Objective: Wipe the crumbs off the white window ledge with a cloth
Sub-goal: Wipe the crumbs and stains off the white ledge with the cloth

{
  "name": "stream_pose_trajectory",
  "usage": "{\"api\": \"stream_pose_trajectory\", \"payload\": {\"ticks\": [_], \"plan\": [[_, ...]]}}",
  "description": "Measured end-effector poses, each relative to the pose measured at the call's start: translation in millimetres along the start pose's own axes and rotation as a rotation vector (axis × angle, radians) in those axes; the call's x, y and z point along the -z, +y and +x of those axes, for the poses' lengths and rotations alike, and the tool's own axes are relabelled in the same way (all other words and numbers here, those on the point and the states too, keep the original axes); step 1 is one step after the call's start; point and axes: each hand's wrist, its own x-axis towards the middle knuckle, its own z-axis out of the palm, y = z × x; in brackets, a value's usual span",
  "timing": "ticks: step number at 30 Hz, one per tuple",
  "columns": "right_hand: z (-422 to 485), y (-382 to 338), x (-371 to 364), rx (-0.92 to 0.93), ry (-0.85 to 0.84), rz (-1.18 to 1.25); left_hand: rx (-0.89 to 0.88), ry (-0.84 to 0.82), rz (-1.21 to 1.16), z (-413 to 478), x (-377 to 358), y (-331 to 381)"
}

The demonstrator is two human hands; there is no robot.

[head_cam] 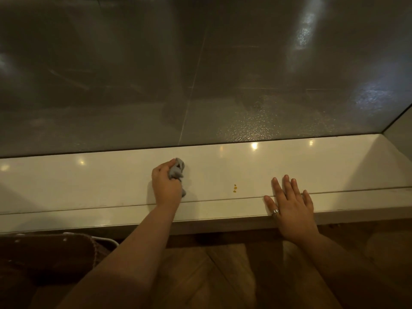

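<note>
The white window ledge [89, 184] runs across the view below a dark frosted pane. My left hand [166, 186] rests on the ledge near its middle, closed around a bunched grey cloth [177, 170] that pokes out past my fingers. A few small yellow crumbs [235, 188] lie on the ledge to the right of the cloth, apart from it. My right hand [289, 204] lies flat and open on the front edge of the ledge, right of the crumbs, with a silver ring on the thumb.
The frosted glass pane [200, 74] rises right behind the ledge. A side wall [399, 134] closes the ledge at the far right. Below are a wooden floor [211, 275] and a dark brown cushioned item [44, 255] at lower left.
</note>
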Motion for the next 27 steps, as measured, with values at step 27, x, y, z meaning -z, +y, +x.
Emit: {"api": "stream_pose_trajectory", "payload": {"ticks": [27], "plan": [[0, 0, 1, -0.001, -0.008, 0.004, -0.223, -0.343, 1.213, -16, 20, 7]]}}
